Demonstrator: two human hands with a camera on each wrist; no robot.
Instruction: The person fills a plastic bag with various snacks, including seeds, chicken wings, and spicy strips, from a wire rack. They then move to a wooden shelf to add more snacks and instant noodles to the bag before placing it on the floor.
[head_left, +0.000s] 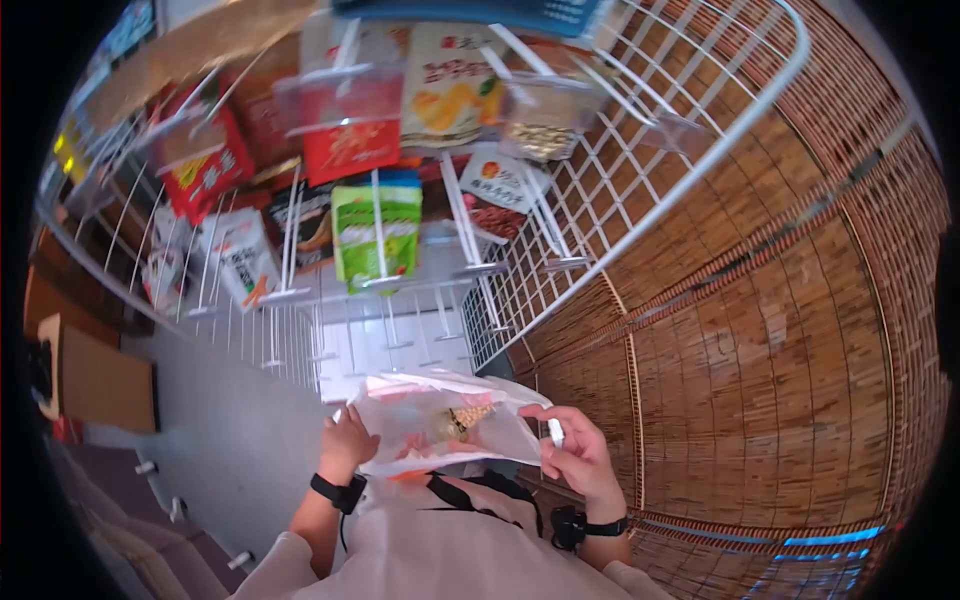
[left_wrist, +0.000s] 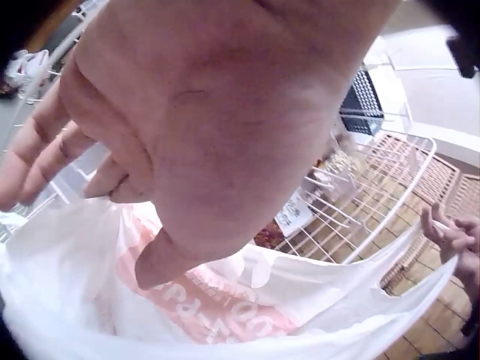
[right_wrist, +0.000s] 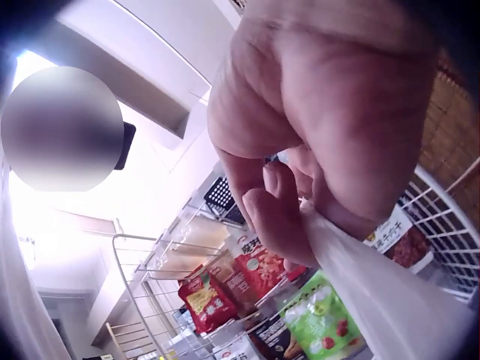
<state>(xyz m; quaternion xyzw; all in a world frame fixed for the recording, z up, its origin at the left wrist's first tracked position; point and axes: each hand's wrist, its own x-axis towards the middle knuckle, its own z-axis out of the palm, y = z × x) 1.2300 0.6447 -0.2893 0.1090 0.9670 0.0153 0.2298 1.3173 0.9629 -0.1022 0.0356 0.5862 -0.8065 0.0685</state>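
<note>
A white plastic bag (head_left: 400, 462) with pink print hangs open at waist height in the head view. Inside it lies a clear pack of tan pieces (head_left: 470, 414). My right hand (head_left: 580, 450) grips the bag's right handle with curled fingers; the stretched plastic runs down from them in the right wrist view. At the bag's left edge is my left hand (head_left: 348, 442). Seen from the left wrist, its fingers (left_wrist: 49, 154) reach out loosely and its thumb points down over the bag's mouth.
Ahead stands a white wire rack (head_left: 640, 230) holding several snack packs, among them a green pouch (head_left: 372, 235) and a red pack (head_left: 350, 145). A blue basket (head_left: 480, 10) sits above. Woven bamboo screen (head_left: 740, 400) lines the right; a cardboard box (head_left: 100, 375) stands left.
</note>
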